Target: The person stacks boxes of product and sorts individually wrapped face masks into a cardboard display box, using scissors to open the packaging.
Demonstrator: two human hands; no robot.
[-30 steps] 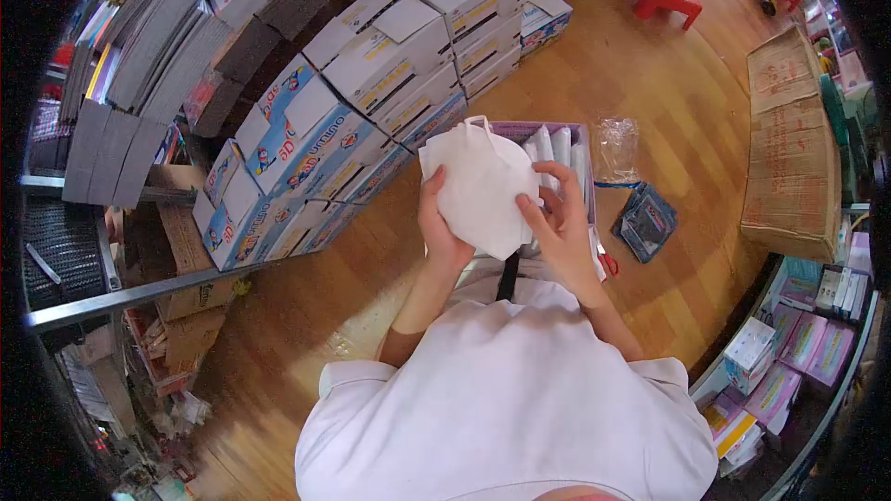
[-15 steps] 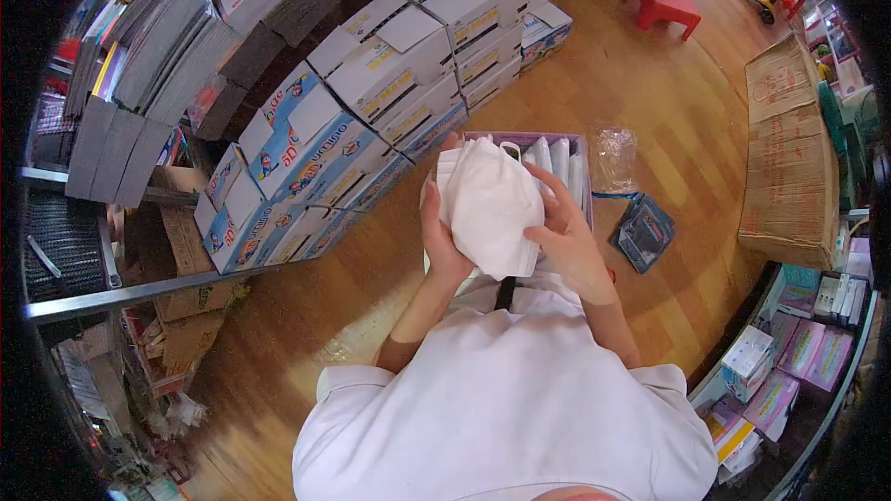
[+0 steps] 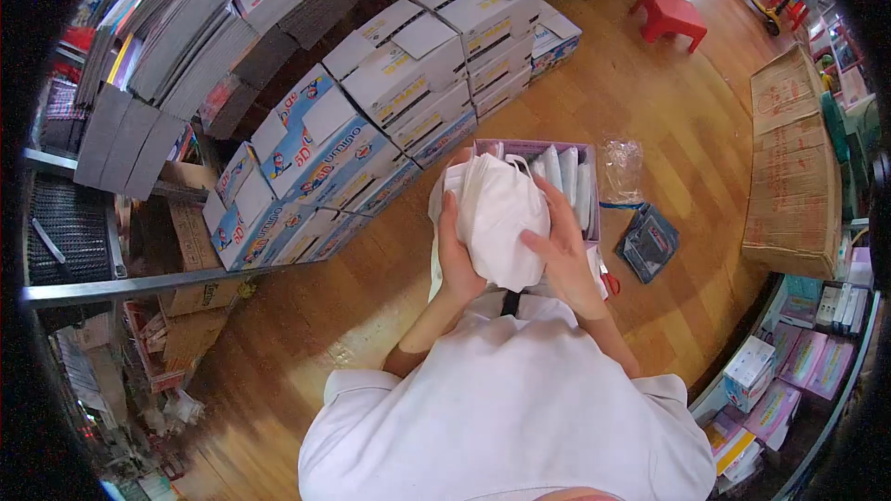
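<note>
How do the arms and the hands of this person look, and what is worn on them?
The left hand and right hand wear no visible gloves; some fingers are hidden. The forearms are bare, with no watch visible. The sleeves are short, loose and white, like the shirt.

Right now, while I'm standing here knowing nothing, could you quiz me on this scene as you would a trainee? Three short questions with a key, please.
1. Which hands hold the masks?
2. Pick one: the stool is (a) green, (b) red, (c) white.
3. Fill the gap: the white packs stand in the open ___.

Key:
1. Both: the left hand and the right hand.
2. b
3. box
</note>
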